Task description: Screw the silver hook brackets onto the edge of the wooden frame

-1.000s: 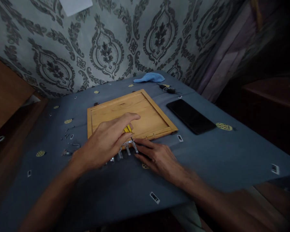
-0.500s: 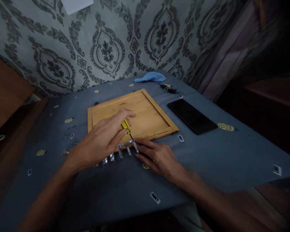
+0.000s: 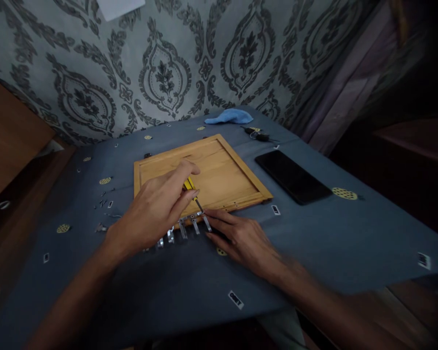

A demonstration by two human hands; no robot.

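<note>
My left hand (image 3: 146,209) is closed round the yellow handle of a screwdriver (image 3: 190,186), whose shaft slants down to the near edge of a framed wooden panel (image 3: 224,167). The shaft's tip meets the top of a small metal hook (image 3: 207,223), the rightmost of a row along that edge. With thumb and fingers about this hook, my right hand (image 3: 244,238) steadies it against the panel. Several more metal hooks (image 3: 183,229) hang side by side to its left, partly behind my left hand. Whether a screw sits under the tip is too small to tell.
A black phone (image 3: 292,176) lies right of the panel. Behind it are dark keys (image 3: 259,136) and a blue cloth (image 3: 230,116). Small screws (image 3: 102,201) and a loose metal piece (image 3: 102,227) lie left on the blue tablecloth (image 3: 314,243). A patterned wall (image 3: 204,48) stands behind.
My left hand has turned slightly round the screwdriver, its index finger shifting a little left and drawing in. My right hand stays at the same hook. The whole view has shifted slightly.
</note>
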